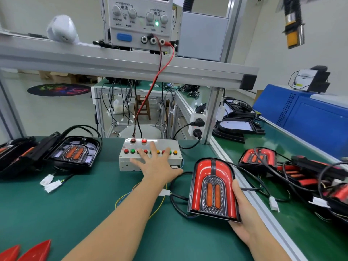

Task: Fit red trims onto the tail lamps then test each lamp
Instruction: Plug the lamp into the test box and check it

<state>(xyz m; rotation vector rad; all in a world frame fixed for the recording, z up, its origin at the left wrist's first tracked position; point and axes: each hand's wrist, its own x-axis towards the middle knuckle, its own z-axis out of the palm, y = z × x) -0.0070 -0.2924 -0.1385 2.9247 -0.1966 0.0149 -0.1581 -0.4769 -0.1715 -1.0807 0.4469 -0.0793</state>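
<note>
The left hand [157, 167] is lying spread, fingers straight, on the button box [150, 154] at the back of the green bench [75, 204]. Right of that box, the right hand [243, 213] is gripping a red-trimmed tail lamp [213, 189] by its edge, tilted up.

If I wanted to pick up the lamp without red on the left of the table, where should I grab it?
Probably by the long side edges of its black housing, coming from above. The untrimmed lamp lies face up on the green mat, so those edges are reachable. Its cable loops off the top and another lamp crowds its left, so the right and bottom edges look freest.
</note>
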